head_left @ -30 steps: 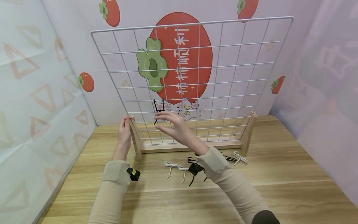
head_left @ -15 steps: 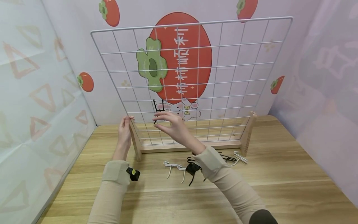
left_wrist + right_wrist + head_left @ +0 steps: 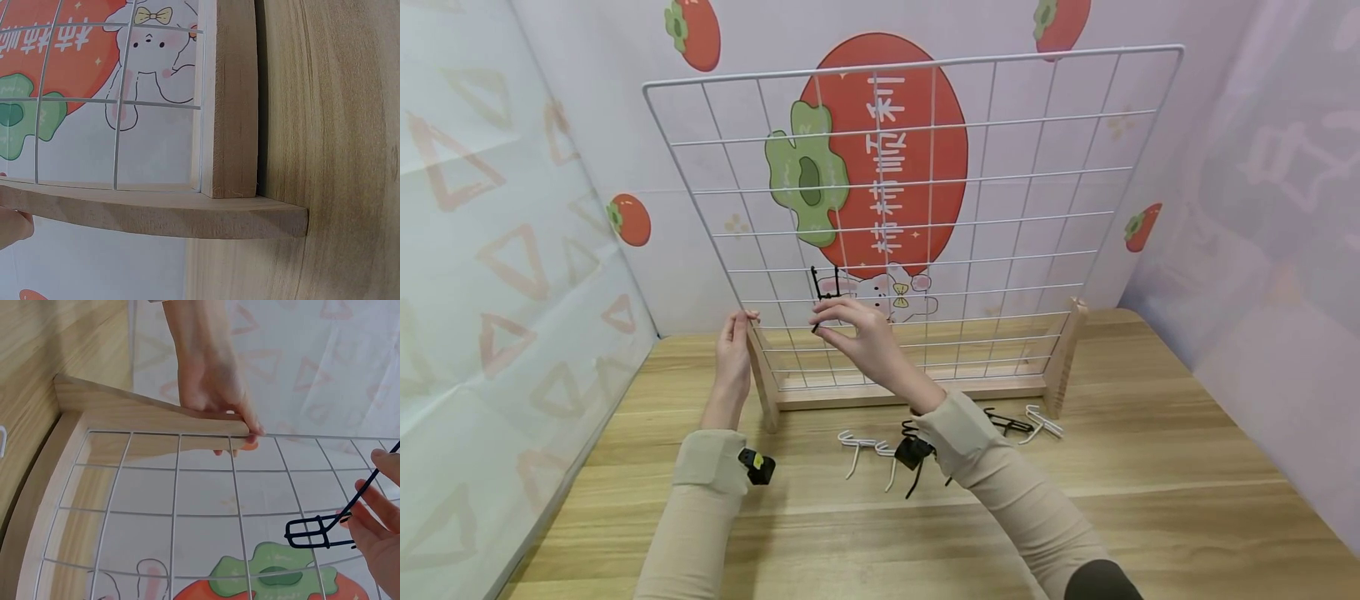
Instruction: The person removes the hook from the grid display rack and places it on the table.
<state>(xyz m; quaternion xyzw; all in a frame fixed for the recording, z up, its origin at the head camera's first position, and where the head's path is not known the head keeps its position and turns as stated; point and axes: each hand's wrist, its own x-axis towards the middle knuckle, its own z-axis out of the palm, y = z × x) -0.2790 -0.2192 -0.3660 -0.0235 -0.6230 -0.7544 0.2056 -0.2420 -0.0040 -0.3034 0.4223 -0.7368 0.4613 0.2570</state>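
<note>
A white wire grid panel [image 3: 1015, 167] stands upright in a wooden base [image 3: 910, 392] on the table. My left hand [image 3: 733, 350] grips the top of the base's left wooden upright [image 3: 758, 367], also seen as the left hand [image 3: 212, 381] on the wooden upright [image 3: 150, 412]. A black wire hook [image 3: 826, 292] hangs on the grid's lower left part. My right hand [image 3: 861, 337] pinches its lower stem; the black hook [image 3: 312, 532] shows against the grid wires with my right fingers [image 3: 375, 519] on its stem. The left wrist view shows the wooden base [image 3: 234, 125] close up.
On the wooden table [image 3: 1150, 500] in front of the base lie white hooks [image 3: 868, 446], another white hook [image 3: 1047, 421] and black hooks [image 3: 1007, 423]. Patterned walls close in on the left, back and right.
My right hand's fingers have closed from spread to a pinch on the hook's stem. The left hand and the grid have stayed still.
</note>
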